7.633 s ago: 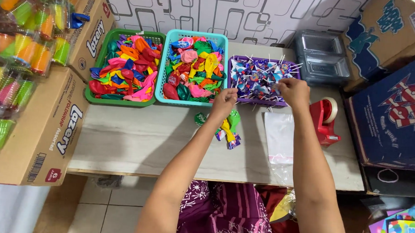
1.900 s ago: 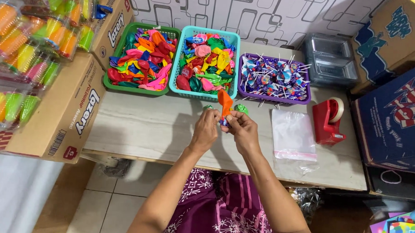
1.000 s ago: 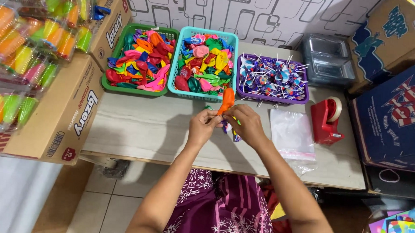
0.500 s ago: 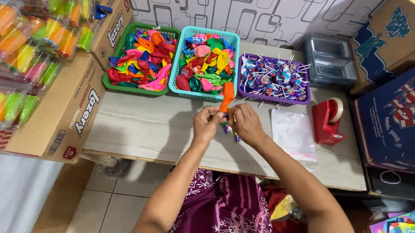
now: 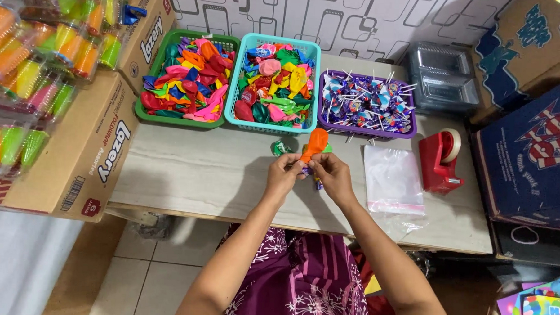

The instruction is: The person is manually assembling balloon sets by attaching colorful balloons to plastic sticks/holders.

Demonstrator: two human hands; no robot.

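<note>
Left hand (image 5: 284, 175): over the middle of the surface (image 5: 192, 173), fingers closed on the lower end of an orange balloon (image 5: 314, 144).
Right hand (image 5: 330, 175): just beside the left, touching it; fingers pinched on the same balloon from the other side.
Orange balloon: uninflated, held between both hands, its round end pointing toward 12 o'clock, just below the baskets.
Under the hands: a few small bits, purple and yellow, partly hidden; cannot tell what they are.
Green balloon (image 5: 280, 147): lies on the surface at 11 o'clock from the left hand, near it.
Green basket (image 5: 148, 107): at 10 o'clock from the hands, full of mixed balloons.
Teal basket (image 5: 234, 94): at 12 o'clock, touching the green one, also full of balloons.
Purple basket (image 5: 365, 132): at 1 o'clock, holds wrapped lollipops with white sticks.
Clear bag (image 5: 392, 180): flat on the surface at 3 o'clock from the right hand, near it.
Red tape dispenser (image 5: 437, 163): just beyond the bag, at 3 o'clock.
Cardboard boxes (image 5: 87, 163): at 9 o'clock, at the surface's left edge.
</note>
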